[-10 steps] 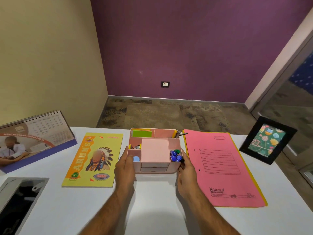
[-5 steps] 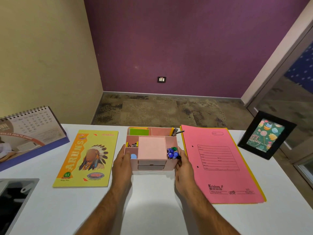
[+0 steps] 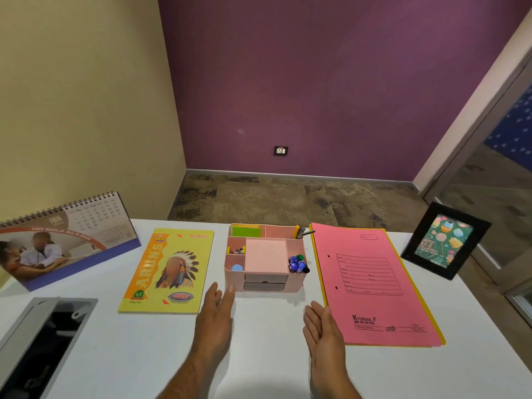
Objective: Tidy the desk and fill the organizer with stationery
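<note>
A pink desk organizer (image 3: 264,256) stands at the middle of the white desk (image 3: 259,355), near its far edge. Its compartments hold green sticky notes (image 3: 246,231), blue and green pins (image 3: 297,264), small clips (image 3: 237,250), a blue round piece (image 3: 237,267) and pens (image 3: 300,232) at the back right. Two small drawers face me. My left hand (image 3: 215,315) hovers just in front of the organizer's left corner, fingers straight. My right hand (image 3: 324,326) is in front of its right corner, palm turned inward, holding nothing. Neither hand touches the organizer.
A yellow notebook (image 3: 168,269) lies left of the organizer, and a pink file folder (image 3: 371,283) lies to its right. At the far left stands a desk calendar (image 3: 63,240). A framed picture (image 3: 444,240) stands at the far right. A grey cable box (image 3: 43,341) sits at the near left.
Both hands have let go of the organizer's sides and drawn back toward me. The organizer stays where it stood.
</note>
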